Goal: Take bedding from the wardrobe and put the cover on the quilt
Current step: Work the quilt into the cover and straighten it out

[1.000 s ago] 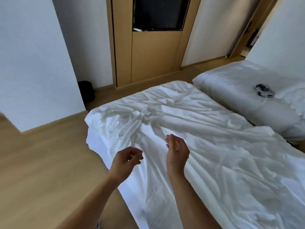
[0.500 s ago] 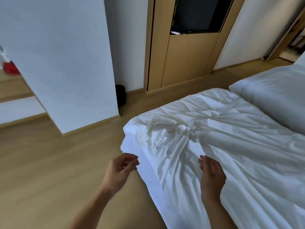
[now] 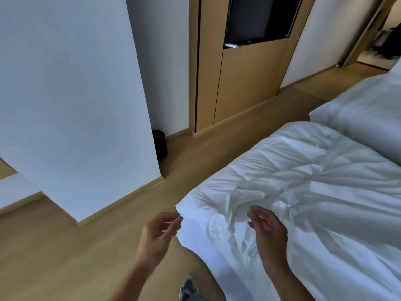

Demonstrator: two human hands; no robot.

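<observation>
A wrinkled white quilt [image 3: 314, 192] lies spread over the near bed, its corner hanging at the left edge. My left hand [image 3: 159, 234] hovers beside that corner with loosely curled fingers, holding nothing; its fingertips are close to the fabric edge. My right hand [image 3: 268, 230] hangs just above the crumpled fabric, fingers relaxed and empty. The wooden wardrobe [image 3: 245, 68] stands at the far wall with a dark open compartment in its upper part.
A white wall block [image 3: 76, 105] juts out on the left, with a small black bin [image 3: 160, 144] behind it. A second bed with white bedding [image 3: 364, 107] sits at the right. My shoe [image 3: 188, 288] shows on the wooden floor [image 3: 65, 257].
The view has swung left and closer to the bed's corner. Both hands stayed empty and shifted toward the quilt's left corner.
</observation>
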